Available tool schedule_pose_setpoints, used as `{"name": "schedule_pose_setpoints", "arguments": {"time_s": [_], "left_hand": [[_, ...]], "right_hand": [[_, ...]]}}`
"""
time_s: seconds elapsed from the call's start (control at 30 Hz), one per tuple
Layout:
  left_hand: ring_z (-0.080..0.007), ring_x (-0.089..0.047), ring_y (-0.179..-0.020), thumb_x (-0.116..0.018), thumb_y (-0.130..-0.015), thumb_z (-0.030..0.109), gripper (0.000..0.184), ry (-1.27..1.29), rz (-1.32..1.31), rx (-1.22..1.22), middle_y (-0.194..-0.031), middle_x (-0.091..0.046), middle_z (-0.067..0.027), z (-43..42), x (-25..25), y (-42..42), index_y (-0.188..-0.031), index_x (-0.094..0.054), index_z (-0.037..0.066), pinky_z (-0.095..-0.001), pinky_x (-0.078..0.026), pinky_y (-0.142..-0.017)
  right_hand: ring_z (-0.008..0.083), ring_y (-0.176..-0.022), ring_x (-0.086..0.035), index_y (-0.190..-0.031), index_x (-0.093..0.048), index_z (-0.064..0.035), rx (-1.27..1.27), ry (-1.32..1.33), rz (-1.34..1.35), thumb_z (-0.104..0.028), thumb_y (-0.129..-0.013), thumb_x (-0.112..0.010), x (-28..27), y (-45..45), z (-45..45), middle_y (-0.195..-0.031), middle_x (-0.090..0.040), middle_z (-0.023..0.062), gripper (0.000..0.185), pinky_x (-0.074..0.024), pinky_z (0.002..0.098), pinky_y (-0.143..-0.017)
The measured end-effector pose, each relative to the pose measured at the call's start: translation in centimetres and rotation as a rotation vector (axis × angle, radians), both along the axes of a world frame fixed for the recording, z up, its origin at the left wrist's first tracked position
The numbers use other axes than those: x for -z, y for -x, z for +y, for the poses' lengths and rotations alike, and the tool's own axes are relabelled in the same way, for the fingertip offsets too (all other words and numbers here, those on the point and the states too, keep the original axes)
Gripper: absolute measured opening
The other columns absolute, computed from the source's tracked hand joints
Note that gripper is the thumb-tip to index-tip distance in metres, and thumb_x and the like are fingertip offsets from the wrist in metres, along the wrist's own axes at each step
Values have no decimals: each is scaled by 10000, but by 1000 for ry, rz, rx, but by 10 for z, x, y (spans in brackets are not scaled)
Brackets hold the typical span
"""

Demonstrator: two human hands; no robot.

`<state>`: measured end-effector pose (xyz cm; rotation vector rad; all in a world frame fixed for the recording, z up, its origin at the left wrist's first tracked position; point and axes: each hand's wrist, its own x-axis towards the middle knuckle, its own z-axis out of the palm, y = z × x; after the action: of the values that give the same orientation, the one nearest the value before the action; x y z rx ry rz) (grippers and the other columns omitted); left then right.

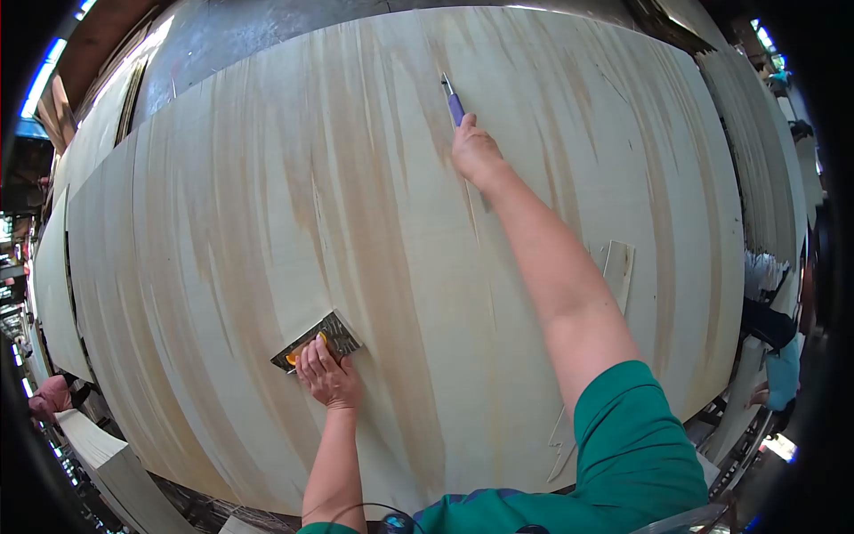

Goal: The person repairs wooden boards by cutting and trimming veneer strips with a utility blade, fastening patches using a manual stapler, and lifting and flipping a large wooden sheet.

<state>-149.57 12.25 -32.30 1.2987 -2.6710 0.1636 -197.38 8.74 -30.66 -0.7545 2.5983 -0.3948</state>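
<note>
A broad wood veneer sheet, pale with brown streaks, lies flat in front of me. My right hand reaches across it, fingers wrapped round the purple handle of a slim hand knife. The knife's thin metal end points away from me and looks hooked at the tip. Nearer my body, my left hand rests with bent fingers on a dark, flat rectangular tool with an orange part. That tool lies at a slant on the sheet, and the fingers partly hide it. A thin split runs through the veneer beyond it.
A narrow veneer strip lies beside my right forearm, with thin splinters near the front edge. Stacked sheets stand at the right and another stack at the lower left. Other people show at both sides, including a pink sleeve.
</note>
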Motion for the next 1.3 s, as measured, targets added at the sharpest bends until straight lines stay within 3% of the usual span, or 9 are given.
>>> {"name": "schedule_pose_setpoints", "arguments": {"time_s": [0.17,0.27,0.37,0.9,1.0,1.1,1.3], "left_hand": [[-304,-447,-1297,-491,-959,385,557,-52,-20,129,-1339,-510,-110,-15,-4,-9,-1406,-432,57,-506,-275,-1143],[-266,-448,-1321,-549,-920,331,557,0,-113,178,-1355,-519,-68,-25,-9,-15,-1411,-445,88,-508,-266,-1156],[-259,-436,-1342,-541,-914,288,541,-30,-6,190,-1381,-518,-49,-29,-4,-19,-1414,-457,99,-508,-248,-1165],[-253,-427,-1340,-512,-939,330,532,-29,17,190,-1392,-505,-44,-30,0,-19,-1419,-447,109,-503,-228,-1167],[-246,-418,-1344,-485,-958,355,525,-20,15,197,-1398,-493,-47,-30,0,-19,-1422,-441,112,-500,-214,-1172],[-241,-415,-1343,-469,-969,374,526,-27,8,195,-1392,-494,-57,-29,1,-20,-1425,-436,114,-496,-208,-1170],[-242,-396,-1363,-528,-917,310,567,-40,16,198,-1406,-486,-68,-28,2,-21,-1436,-417,114,-485,-191,-1165]], "right_hand": [[410,-994,-672,-1289,-327,37,31,34,-37,-222,-1030,-347,-6,-8,4,-1074,-653,303,366,-560,463,-841],[415,-1003,-669,-1323,-303,43,-6,-42,-29,-222,-1030,-343,-1,-1,7,-1088,-649,309,397,-559,465,-849],[420,-1004,-667,-1325,-294,44,-30,-104,-27,-233,-1035,-333,-6,-3,12,-1091,-647,312,403,-556,476,-853],[443,-919,-673,-1208,-305,33,-5,-123,-144,-274,-1046,-341,-21,-78,82,-1006,-651,314,349,-564,502,-798],[467,-790,-659,-1135,-315,23,13,6,-104,-260,-1043,-356,-17,-90,95,-861,-642,317,301,-546,533,-692],[447,-908,-672,-1199,-306,32,19,-94,-204,-261,-1048,-340,-32,-103,106,-986,-652,310,331,-562,508,-784],[440,-896,-673,-1172,-314,24,33,-15,-233,-264,-1052,-331,-28,-124,133,-965,-655,303,312,-562,510,-755]]}}
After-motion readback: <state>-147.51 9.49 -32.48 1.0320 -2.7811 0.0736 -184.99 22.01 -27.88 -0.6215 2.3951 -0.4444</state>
